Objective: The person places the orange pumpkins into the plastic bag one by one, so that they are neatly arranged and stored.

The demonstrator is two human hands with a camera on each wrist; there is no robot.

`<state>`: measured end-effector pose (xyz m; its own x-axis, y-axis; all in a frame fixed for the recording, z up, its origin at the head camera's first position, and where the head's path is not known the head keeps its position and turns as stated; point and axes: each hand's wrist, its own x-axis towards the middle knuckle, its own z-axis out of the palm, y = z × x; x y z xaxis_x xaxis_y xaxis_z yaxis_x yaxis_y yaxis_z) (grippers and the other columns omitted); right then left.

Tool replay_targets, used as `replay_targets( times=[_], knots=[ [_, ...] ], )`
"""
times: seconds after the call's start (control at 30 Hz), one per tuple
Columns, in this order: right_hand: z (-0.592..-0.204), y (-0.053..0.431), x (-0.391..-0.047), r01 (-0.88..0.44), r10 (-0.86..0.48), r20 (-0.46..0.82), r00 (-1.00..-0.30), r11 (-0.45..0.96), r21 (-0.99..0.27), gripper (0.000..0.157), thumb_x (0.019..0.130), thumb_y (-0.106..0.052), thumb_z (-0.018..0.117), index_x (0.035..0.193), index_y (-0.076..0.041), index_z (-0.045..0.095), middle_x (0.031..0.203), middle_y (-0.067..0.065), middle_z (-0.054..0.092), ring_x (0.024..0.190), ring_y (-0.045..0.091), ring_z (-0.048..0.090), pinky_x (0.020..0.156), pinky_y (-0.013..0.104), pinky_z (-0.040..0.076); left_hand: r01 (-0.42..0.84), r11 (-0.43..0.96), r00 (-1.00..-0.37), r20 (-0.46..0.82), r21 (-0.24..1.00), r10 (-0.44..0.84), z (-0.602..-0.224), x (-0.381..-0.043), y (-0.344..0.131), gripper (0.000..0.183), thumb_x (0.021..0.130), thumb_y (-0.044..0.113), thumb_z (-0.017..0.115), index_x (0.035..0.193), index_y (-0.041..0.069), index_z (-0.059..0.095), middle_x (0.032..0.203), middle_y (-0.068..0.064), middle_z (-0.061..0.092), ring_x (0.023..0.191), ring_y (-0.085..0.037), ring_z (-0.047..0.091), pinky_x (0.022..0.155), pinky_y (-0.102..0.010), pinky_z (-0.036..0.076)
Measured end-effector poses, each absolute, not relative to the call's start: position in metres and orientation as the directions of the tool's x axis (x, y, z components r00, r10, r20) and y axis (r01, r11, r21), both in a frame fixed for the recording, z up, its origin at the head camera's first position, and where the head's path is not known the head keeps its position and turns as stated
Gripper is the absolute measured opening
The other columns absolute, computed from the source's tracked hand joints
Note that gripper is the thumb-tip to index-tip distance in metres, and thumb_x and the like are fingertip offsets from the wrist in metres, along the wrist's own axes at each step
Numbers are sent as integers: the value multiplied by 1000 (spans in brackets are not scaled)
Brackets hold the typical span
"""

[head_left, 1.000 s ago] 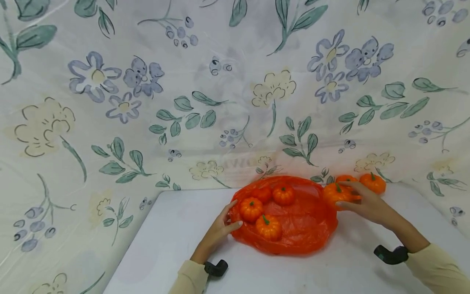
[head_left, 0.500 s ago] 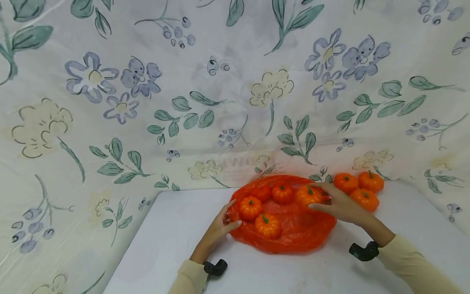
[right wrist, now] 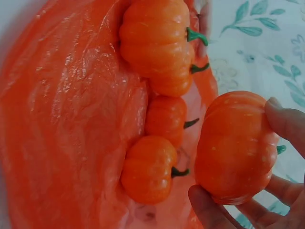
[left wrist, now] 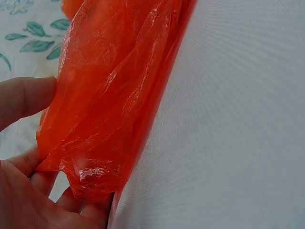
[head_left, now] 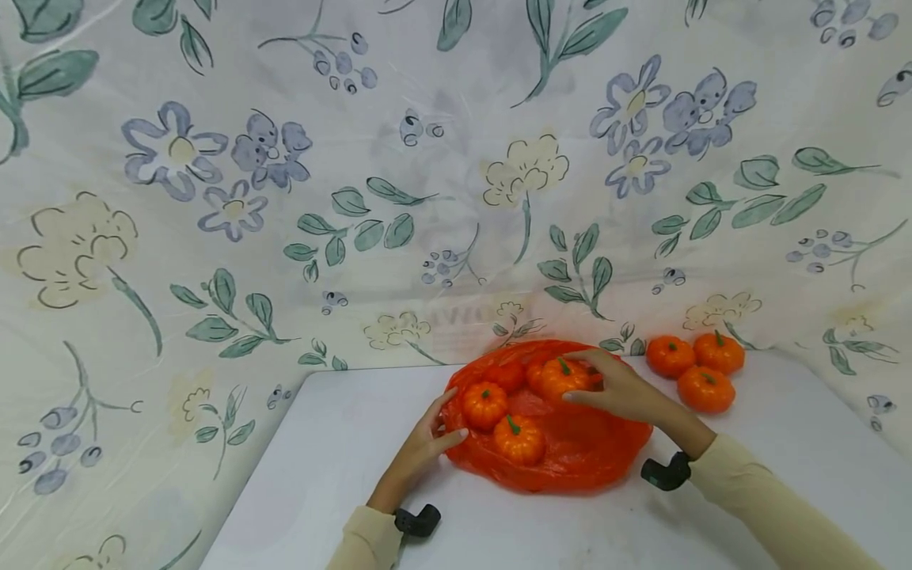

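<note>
Tabletop filming corner, home or lab can't tell, white table point(head_left: 606, 530) set close against floral-printed sheeting point(head_left: 442, 210), blue flowers point(head_left: 180, 150), green leaves point(head_left: 349, 200) and pale yellow blooms point(head_left: 527, 162) filling background, black wrist cameras point(head_left: 419, 521) worn, room beyond hidden.

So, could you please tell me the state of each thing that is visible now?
Red bag: wrinkled, spread on the table.
Held pumpkin: gripped by the right hand, over the bag.
Four other pumpkins: uncovered, grouped in or on the bag; I cannot tell which.
Three pumpkins at right: clustered on the table, stems up.
Left hand: holding the bag's edge.
Patterned sheet: hanging behind the table.
</note>
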<state>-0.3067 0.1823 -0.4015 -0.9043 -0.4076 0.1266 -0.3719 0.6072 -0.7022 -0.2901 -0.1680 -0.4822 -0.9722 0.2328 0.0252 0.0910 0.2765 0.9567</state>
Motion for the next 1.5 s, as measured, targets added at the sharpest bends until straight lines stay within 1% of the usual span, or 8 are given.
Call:
replay_targets(
  times=[0.23,0.43,0.57,0.7,0.87,1.1,1.3,1.5],
  knots=[
    [-403,166,-312,-390,-420,132,-898,618,-682,73,85,-47,76,143,-12,49,146,18,48,132,39,47,100,56,51,89,274,-972,24,958,234,-482,-289,-168,73,92,26,69,155,22,34,158,-12,37,131,-33,48,107,-53,46],
    [-408,155,-318,-404,-429,137,-893,628,-665,71,84,-43,78,143,-14,49,145,15,50,131,37,49,100,55,51,99,277,-971,32,956,236,-483,-291,-168,73,92,25,68,155,22,34,159,-13,36,132,-35,48,108,-56,45],
    [-414,149,-321,-409,-441,131,-888,627,-663,72,84,-47,77,142,-13,50,144,13,51,131,35,49,103,55,50,100,279,-970,32,955,239,-483,-292,-168,72,92,25,68,155,23,34,159,-12,36,131,-34,48,107,-56,45],
    [-419,143,-323,-408,-445,127,-887,623,-667,70,84,-46,77,141,-13,51,141,12,52,129,32,50,103,53,50,104,278,-970,35,955,242,-483,-292,-167,72,91,25,68,155,24,34,158,-11,38,129,-33,49,107,-55,45],
    [-426,135,-323,-379,-404,128,-906,637,-672,69,84,-44,78,139,-13,52,138,10,53,126,29,52,101,51,52,100,274,-970,33,956,241,-484,-292,-167,73,91,25,68,155,22,34,158,-12,38,131,-34,47,108,-57,44],
    [-436,128,-324,-336,-354,112,-929,672,-660,71,84,-44,78,141,-13,50,141,8,54,129,29,52,104,52,50,112,267,-967,43,957,252,-483,-290,-168,73,92,24,68,156,20,33,157,-15,38,130,-34,48,106,-54,47],
    [-440,124,-327,-325,-343,94,-935,717,-617,70,83,-46,78,139,-12,54,138,13,51,124,31,54,99,52,53,112,282,-966,38,953,255,-483,-289,-169,73,92,25,68,156,21,33,158,-15,37,130,-34,48,106,-54,47],
    [-441,121,-329,-309,-333,71,-940,748,-587,67,83,-42,79,139,-13,54,129,13,50,116,29,56,95,49,56,112,290,-968,38,950,248,-482,-289,-169,73,92,27,68,156,22,33,159,-14,35,131,-36,47,107,-56,46]
  ],
)
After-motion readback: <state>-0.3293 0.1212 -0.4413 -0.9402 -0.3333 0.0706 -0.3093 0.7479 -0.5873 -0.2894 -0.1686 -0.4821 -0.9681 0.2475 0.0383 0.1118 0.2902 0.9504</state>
